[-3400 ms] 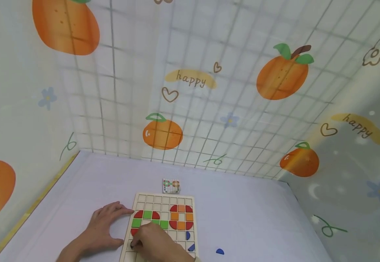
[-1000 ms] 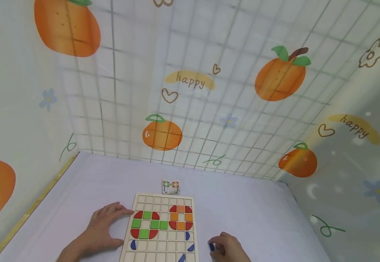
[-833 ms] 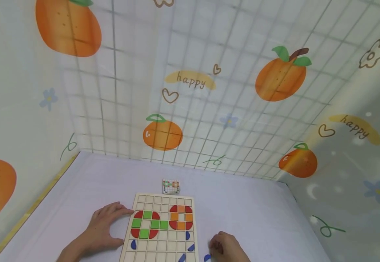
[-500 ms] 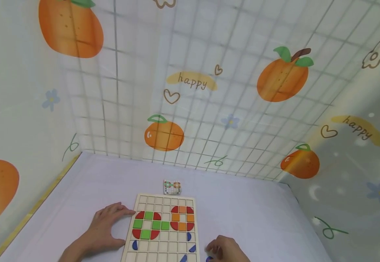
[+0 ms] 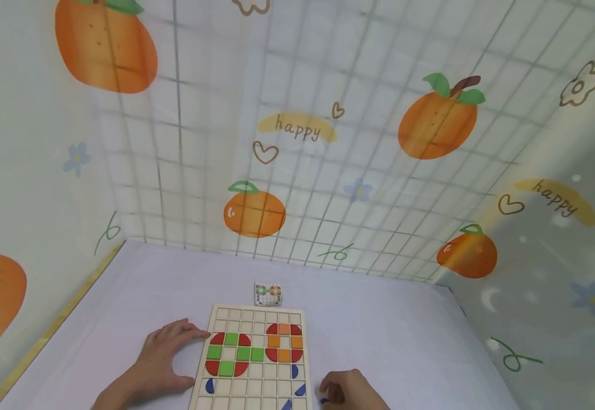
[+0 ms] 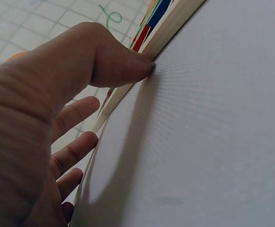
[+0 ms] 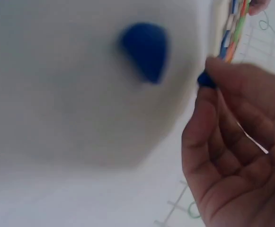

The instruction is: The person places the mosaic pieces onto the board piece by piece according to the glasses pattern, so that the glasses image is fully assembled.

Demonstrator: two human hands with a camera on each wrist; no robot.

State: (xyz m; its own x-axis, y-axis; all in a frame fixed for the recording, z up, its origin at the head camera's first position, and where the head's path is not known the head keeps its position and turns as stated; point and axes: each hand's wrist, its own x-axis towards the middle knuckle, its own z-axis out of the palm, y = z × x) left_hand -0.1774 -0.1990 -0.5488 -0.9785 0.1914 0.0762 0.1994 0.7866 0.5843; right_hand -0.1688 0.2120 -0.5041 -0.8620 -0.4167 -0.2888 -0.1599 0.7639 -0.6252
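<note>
- Fingers of the right hand [image 5: 351, 392] curl loosely, their tips pinching a small blue wooden piece [image 7: 205, 80]; another blue quarter-round piece [image 7: 146, 49] lies just beside on the white tabletop [image 5: 389, 336].
- Left hand [image 5: 161, 356] rests spread, thumb pressing the pale wooden grid board's [image 5: 256, 314] left edge.

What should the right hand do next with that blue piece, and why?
Probably carry the blue piece pinched in the right hand over to an empty square on the board; the left hand braces the board's edge, and other blue pieces already sit in its lower rows.
</note>
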